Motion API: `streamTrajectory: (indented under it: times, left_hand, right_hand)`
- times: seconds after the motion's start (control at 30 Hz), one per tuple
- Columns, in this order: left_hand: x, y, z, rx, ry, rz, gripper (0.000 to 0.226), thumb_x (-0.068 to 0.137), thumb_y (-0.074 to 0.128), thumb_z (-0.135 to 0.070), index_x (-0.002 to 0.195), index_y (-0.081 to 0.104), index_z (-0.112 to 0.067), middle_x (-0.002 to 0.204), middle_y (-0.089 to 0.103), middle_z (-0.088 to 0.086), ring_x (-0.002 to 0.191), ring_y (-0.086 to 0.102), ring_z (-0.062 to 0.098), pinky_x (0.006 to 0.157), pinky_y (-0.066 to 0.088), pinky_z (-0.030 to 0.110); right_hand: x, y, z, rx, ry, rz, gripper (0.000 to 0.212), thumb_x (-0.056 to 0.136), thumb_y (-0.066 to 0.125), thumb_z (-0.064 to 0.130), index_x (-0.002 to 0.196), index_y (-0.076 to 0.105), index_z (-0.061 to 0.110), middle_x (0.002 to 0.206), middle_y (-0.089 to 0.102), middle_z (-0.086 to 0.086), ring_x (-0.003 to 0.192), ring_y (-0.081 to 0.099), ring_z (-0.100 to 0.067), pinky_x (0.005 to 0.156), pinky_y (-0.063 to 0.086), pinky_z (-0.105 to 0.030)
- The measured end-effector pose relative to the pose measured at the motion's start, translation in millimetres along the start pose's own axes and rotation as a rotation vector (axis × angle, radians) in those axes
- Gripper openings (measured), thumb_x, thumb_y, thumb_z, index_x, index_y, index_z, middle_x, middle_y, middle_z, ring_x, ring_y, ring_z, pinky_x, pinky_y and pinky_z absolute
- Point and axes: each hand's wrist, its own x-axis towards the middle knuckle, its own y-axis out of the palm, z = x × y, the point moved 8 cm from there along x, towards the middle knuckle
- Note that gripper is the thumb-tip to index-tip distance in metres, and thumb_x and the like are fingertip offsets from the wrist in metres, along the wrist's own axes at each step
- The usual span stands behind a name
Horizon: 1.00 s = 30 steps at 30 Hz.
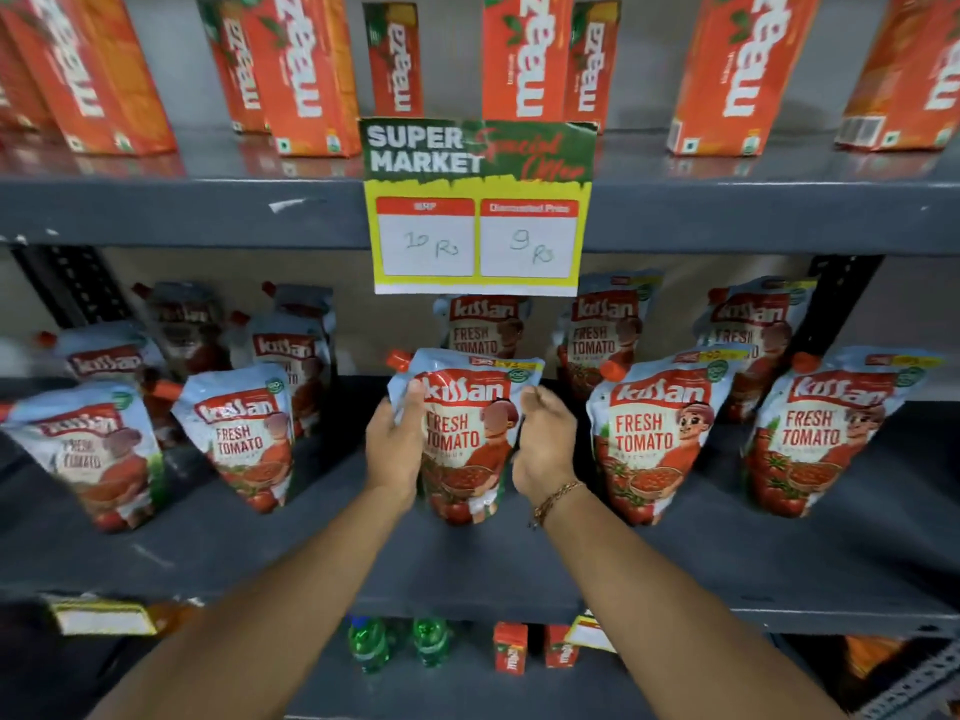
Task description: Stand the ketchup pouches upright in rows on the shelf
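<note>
A Kissan ketchup pouch (465, 433) with a red spout stands upright at the middle of the dark grey shelf (467, 558). My left hand (395, 449) grips its left side and my right hand (543, 444), with a bracelet at the wrist, grips its right side. More pouches stand in the front row: two at the left (239, 433) (88, 454) and two at the right (654, 433) (826, 428). A back row holds further pouches (485, 324) (602, 330), partly hidden by the front ones.
A yellow and green price sign (478, 210) hangs from the upper shelf's edge above the held pouch. Orange Maaza cartons (306, 75) line the shelf above. Green bottles (371, 644) and small cartons (510, 646) sit on the shelf below.
</note>
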Motion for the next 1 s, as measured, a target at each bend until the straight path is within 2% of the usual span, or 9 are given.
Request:
streamTrajectory:
  times: [0.1,0.23,0.47,0.53,0.63,0.73,0.83,0.9,1.0]
  left_hand:
    - [3,9,-3,-0.023,0.009,0.023,0.018,0.095,0.049,-0.034,0.087,0.063,-0.026,0.089,0.069,-0.007,0.086,0.066,0.009,0.079,0.053,0.027]
    - [-1,21,2,-0.03,-0.012,0.057,0.017,0.095,0.049,-0.036,0.086,0.062,-0.031,0.09,0.069,-0.008,0.086,0.066,0.008,0.081,0.053,0.028]
    - [-1,26,2,-0.013,-0.043,0.077,0.016,0.093,0.051,-0.039,0.086,0.063,-0.031,0.095,0.071,-0.003,0.094,0.068,0.017,0.089,0.055,0.036]
    - [-1,25,2,0.0,-0.049,0.082,0.016,0.093,0.051,-0.038,0.085,0.063,-0.03,0.095,0.071,-0.003,0.094,0.068,0.016,0.09,0.055,0.037]
    - [-3,23,1,0.013,-0.059,0.065,0.017,0.093,0.051,-0.038,0.085,0.063,-0.029,0.1,0.072,0.003,0.099,0.069,0.021,0.092,0.055,0.039]
    - [-6,22,1,0.042,-0.057,0.044,0.019,0.092,0.051,-0.041,0.087,0.063,-0.027,0.104,0.072,0.006,0.1,0.069,0.023,0.092,0.055,0.041]
    - [-6,23,0,0.08,-0.063,0.046,0.028,0.089,0.053,-0.046,0.096,0.065,-0.021,0.107,0.073,0.006,0.1,0.069,0.021,0.092,0.055,0.042]
    - [-8,23,-5,0.1,-0.039,0.082,0.035,0.087,0.055,-0.047,0.103,0.062,-0.017,0.107,0.071,0.003,0.098,0.068,0.017,0.089,0.056,0.039]
    - [-16,9,-6,0.14,-0.009,0.062,0.036,0.092,0.052,-0.041,0.114,0.052,-0.013,0.107,0.062,0.0,0.102,0.061,0.016,0.085,0.052,0.028]
  right_hand:
    - [5,-1,6,0.06,0.005,-0.047,0.021,0.096,0.046,0.009,0.092,0.066,0.004,0.09,0.063,-0.01,0.074,0.061,-0.021,0.081,0.052,-0.037]
    - [10,-10,8,0.091,-0.017,-0.082,0.026,0.096,0.046,0.011,0.076,0.062,0.017,0.081,0.065,-0.001,0.072,0.061,-0.016,0.067,0.052,-0.028]
    - [14,-11,14,0.058,-0.05,-0.061,0.027,0.099,0.042,0.013,0.079,0.06,0.018,0.079,0.064,0.002,0.071,0.061,-0.011,0.062,0.049,-0.025]
    - [13,-10,14,0.025,-0.065,-0.063,0.025,0.099,0.04,0.014,0.084,0.061,0.017,0.085,0.066,-0.002,0.076,0.063,-0.015,0.068,0.053,-0.028]
    - [11,-10,11,-0.023,-0.075,-0.068,0.026,0.099,0.04,0.018,0.084,0.062,0.018,0.091,0.067,-0.004,0.091,0.063,-0.025,0.088,0.053,-0.039]
    - [9,-13,11,-0.048,-0.088,-0.072,0.027,0.098,0.041,0.02,0.082,0.062,0.02,0.086,0.067,-0.001,0.093,0.062,-0.026,0.093,0.051,-0.042]
    - [11,-15,11,-0.06,-0.075,-0.081,0.025,0.098,0.041,0.024,0.101,0.063,0.012,0.094,0.068,-0.005,0.096,0.064,-0.028,0.093,0.052,-0.043]
    - [14,-24,-1,-0.129,-0.02,-0.178,0.032,0.097,0.04,0.032,0.111,0.061,0.011,0.106,0.068,-0.009,0.102,0.064,-0.03,0.094,0.052,-0.046]
    - [-8,-43,-26,-0.323,0.096,-0.436,0.042,0.094,0.036,0.038,0.11,0.06,0.007,0.111,0.066,-0.011,0.102,0.061,-0.033,0.093,0.051,-0.043]
